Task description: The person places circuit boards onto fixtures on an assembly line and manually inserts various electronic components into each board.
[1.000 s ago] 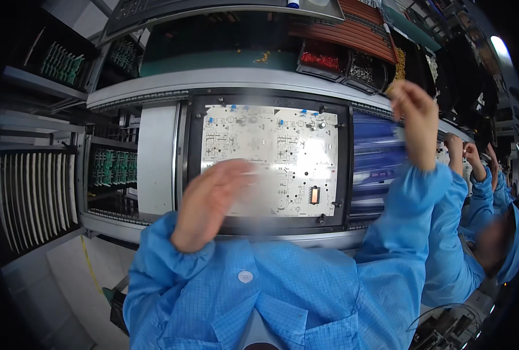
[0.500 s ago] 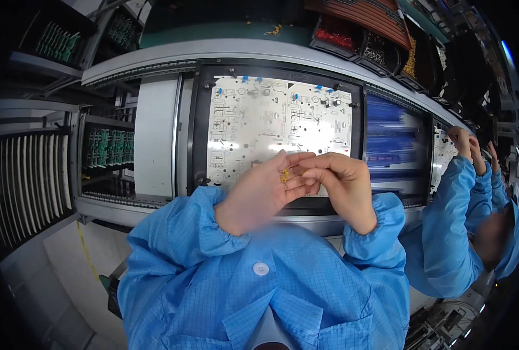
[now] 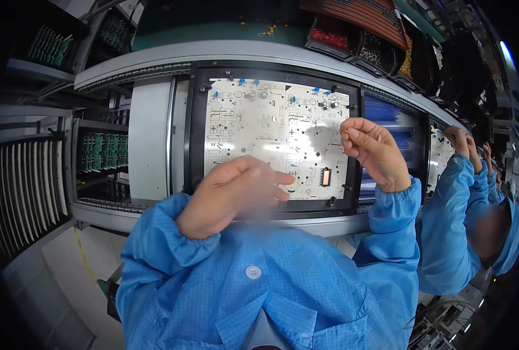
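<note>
1. A small yellow component (image 3: 346, 133) is pinched between the thumb and fingertips of the right hand (image 3: 373, 153); it is held above the right edge of the white circuit board (image 3: 242, 125), and the digits are closed together on it.
2. The left hand (image 3: 227, 195) is held over the lower left part of the board, with two fingertips pointed to the right and set slightly apart. Its palm area is blurred, so whether anything is held there cannot be told.
3. The board is enclosed on all sides by a black frame (image 3: 197, 128), which is carried between metal rails (image 3: 259, 51).
4. Several blue components (image 3: 316, 90) are seated along the board's upper part, and a dark round component (image 3: 334, 105) is seen near its upper right corner.
5. A dark chip with an orange top (image 3: 326, 178) is placed at the board's lower right, below the right hand.
6. Behind the far rail, yellow bits (image 3: 267, 30) are scattered on a green counter (image 3: 183, 32).
7. To the right of these, red parts (image 3: 330, 38), silvery parts (image 3: 373, 55) and yellow parts (image 3: 407, 62) are kept in dark bins.
8. On the left, green circuit boards (image 3: 104, 151) are stacked in a rack, and pale upright panels (image 3: 29, 192) are lined up in a row.
9. At the far right, a co-worker's blue sleeve (image 3: 449, 201) is seen, and another white board (image 3: 438, 154) is partly visible beside it.
</note>
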The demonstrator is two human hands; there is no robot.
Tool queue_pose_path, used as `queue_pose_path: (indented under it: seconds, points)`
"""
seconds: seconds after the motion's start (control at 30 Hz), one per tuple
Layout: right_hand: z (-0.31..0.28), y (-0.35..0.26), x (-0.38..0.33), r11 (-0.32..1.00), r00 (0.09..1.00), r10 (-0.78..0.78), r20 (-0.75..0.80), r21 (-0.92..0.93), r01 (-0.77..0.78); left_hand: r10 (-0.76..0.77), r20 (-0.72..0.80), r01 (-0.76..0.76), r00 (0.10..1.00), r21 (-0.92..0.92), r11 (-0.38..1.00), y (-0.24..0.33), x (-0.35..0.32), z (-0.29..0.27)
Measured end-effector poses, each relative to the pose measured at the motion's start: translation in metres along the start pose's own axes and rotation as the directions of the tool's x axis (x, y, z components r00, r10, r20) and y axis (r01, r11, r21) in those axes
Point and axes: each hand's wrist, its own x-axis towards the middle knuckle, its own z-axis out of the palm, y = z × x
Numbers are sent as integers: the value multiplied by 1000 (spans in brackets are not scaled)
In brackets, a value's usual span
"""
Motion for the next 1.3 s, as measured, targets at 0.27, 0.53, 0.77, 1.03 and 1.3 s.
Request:
queue_pose_path:
  seconds: [0.27, 0.53, 0.77, 1.03, 1.3]
  points:
    - [-16, 12, 17, 984, 990, 103, 100, 134, -116, 55, -219, -40, 974, 73, 997, 44, -5, -26]
    - [-9, 1, 21, 980, 980, 129, 155, 132, -150, 1, -152, 37, 988, 246, 969, 72, 10, -47]
    - [-15, 2, 17, 992, 979, 102, 174, 55, -113, 65, -260, 38, 963, 373, 927, 79, 31, -47]
    - [-13, 0, 14, 998, 998, -59, 27, 10, 59, 185, -339, 45, 922, 570, 821, 72, 47, -46]
    - [-24, 7, 6, 987, 995, -102, -10, 121, 102, 574, 15, -82, 819, 992, 91, 50, 66, -54]
